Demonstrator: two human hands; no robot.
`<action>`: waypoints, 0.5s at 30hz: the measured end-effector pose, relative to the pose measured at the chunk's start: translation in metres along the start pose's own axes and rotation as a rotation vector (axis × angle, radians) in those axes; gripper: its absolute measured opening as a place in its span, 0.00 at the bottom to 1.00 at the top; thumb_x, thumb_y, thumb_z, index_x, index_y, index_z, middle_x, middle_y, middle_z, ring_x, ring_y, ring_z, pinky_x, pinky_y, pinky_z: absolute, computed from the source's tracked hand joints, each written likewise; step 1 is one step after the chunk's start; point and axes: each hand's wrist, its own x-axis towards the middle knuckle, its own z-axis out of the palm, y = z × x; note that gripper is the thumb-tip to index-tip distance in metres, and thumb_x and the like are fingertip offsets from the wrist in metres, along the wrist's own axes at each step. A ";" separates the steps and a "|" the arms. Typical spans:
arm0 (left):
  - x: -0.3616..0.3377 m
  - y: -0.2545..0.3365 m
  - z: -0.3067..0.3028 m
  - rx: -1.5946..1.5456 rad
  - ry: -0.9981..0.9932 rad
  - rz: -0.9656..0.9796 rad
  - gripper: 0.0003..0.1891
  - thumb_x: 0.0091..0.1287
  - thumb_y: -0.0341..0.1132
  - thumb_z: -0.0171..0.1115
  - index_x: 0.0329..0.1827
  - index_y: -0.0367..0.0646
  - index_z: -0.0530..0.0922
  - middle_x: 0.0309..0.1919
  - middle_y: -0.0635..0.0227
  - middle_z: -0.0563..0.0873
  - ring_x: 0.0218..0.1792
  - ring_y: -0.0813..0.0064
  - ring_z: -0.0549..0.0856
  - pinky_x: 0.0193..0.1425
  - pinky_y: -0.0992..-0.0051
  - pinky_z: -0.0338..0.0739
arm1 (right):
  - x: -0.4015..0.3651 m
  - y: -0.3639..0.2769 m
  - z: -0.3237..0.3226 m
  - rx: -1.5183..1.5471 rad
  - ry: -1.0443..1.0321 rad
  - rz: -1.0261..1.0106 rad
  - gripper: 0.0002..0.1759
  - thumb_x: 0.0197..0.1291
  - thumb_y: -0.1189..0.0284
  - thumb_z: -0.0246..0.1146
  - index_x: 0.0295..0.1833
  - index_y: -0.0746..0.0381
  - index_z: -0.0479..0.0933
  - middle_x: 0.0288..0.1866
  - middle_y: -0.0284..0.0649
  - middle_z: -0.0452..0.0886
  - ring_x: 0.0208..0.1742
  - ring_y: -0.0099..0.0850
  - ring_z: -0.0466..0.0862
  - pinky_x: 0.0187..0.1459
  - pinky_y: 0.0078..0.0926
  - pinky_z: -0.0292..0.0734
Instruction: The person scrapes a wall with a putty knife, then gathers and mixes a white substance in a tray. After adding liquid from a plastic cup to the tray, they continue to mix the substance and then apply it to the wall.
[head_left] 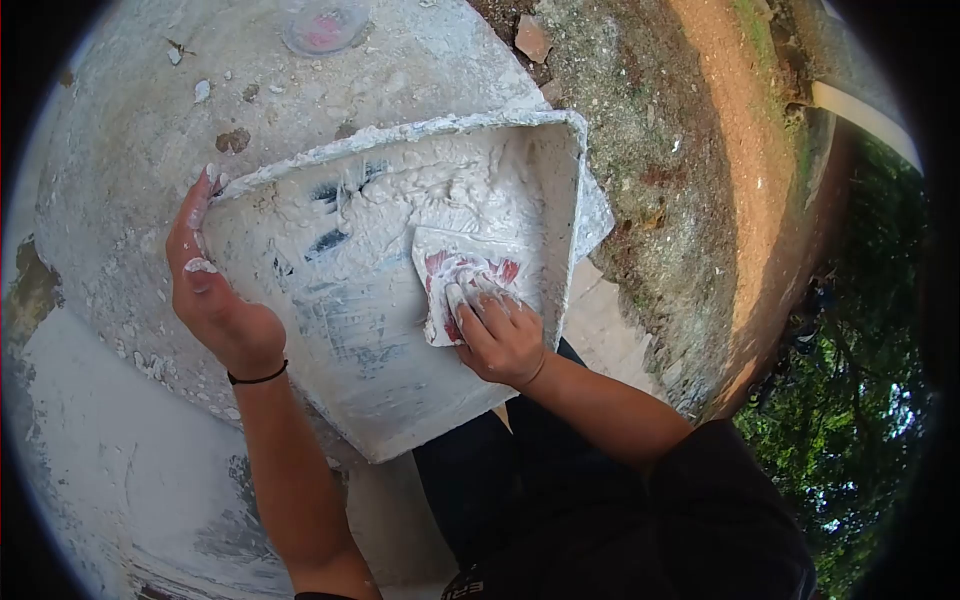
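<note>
A shallow tray with raised, crusted walls holds wet white paste, thickest toward its far side. Inside it, at the right, lies a square pad with red patches showing through the white smears. My right hand presses on this pad, fingers bent and coated in paste, gripping its near edge. At the tray's left wall is my left hand, its fingertips at the far left corner. The fingers of that hand are extended, spotted with white, and hold nothing visible. A dark band circles the left wrist.
A pale, stained slab lies under the tray. On it, near the top, sits a round clear lid or dish with pink residue. Rough ground and a reddish fragment are at the right, with foliage beyond.
</note>
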 end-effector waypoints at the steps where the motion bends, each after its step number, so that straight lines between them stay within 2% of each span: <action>1: 0.002 0.000 0.000 0.009 -0.003 0.002 0.35 0.71 0.53 0.25 0.57 0.30 0.73 0.53 0.51 0.77 0.56 0.59 0.76 0.61 0.64 0.68 | 0.001 -0.001 0.001 -0.009 0.008 0.017 0.21 0.37 0.66 0.67 0.41 0.62 0.80 0.36 0.46 0.80 0.32 0.39 0.81 0.31 0.30 0.75; 4: 0.004 -0.002 -0.003 0.098 -0.024 0.075 0.35 0.71 0.53 0.25 0.57 0.30 0.73 0.53 0.51 0.77 0.56 0.59 0.76 0.61 0.64 0.69 | 0.000 0.001 0.007 0.001 0.072 -0.019 0.21 0.36 0.66 0.67 0.40 0.63 0.80 0.35 0.46 0.80 0.30 0.39 0.80 0.29 0.30 0.75; 8: 0.002 -0.001 -0.001 0.072 -0.023 0.031 0.36 0.71 0.54 0.24 0.56 0.30 0.73 0.53 0.50 0.78 0.55 0.59 0.76 0.61 0.64 0.69 | 0.020 -0.008 0.014 0.029 0.119 0.046 0.22 0.33 0.67 0.68 0.40 0.63 0.80 0.35 0.47 0.79 0.30 0.40 0.80 0.29 0.30 0.75; 10: 0.004 0.001 -0.003 0.072 -0.017 0.101 0.28 0.72 0.49 0.36 0.55 0.31 0.74 0.51 0.53 0.79 0.54 0.59 0.77 0.59 0.65 0.70 | 0.029 -0.011 0.016 0.036 0.116 0.065 0.23 0.32 0.67 0.68 0.41 0.63 0.80 0.36 0.47 0.79 0.31 0.40 0.80 0.30 0.31 0.75; 11: 0.006 0.003 -0.004 0.075 -0.021 0.107 0.28 0.72 0.49 0.36 0.55 0.31 0.74 0.51 0.53 0.79 0.54 0.59 0.77 0.59 0.65 0.70 | 0.034 -0.014 0.016 0.043 0.116 0.080 0.24 0.31 0.68 0.68 0.41 0.63 0.80 0.36 0.47 0.79 0.31 0.40 0.80 0.31 0.31 0.75; 13: 0.008 0.009 -0.004 0.418 -0.072 0.141 0.17 0.71 0.36 0.49 0.57 0.35 0.74 0.53 0.57 0.79 0.55 0.65 0.77 0.61 0.69 0.69 | 0.033 -0.011 0.005 0.078 0.095 0.059 0.24 0.30 0.69 0.68 0.41 0.63 0.80 0.37 0.47 0.80 0.32 0.40 0.80 0.31 0.31 0.75; 14: 0.009 0.010 -0.002 0.419 -0.067 0.142 0.17 0.71 0.36 0.49 0.57 0.35 0.74 0.53 0.57 0.79 0.55 0.65 0.77 0.61 0.69 0.69 | 0.031 -0.006 -0.002 0.107 0.065 0.034 0.25 0.29 0.69 0.69 0.41 0.63 0.80 0.37 0.47 0.80 0.32 0.40 0.80 0.31 0.30 0.75; 15: 0.009 0.010 0.001 0.424 -0.038 0.105 0.15 0.68 0.31 0.54 0.56 0.38 0.75 0.50 0.59 0.80 0.53 0.65 0.78 0.58 0.69 0.70 | 0.033 -0.004 -0.011 0.106 0.065 0.031 0.25 0.29 0.69 0.69 0.41 0.63 0.80 0.37 0.47 0.80 0.32 0.40 0.80 0.31 0.30 0.75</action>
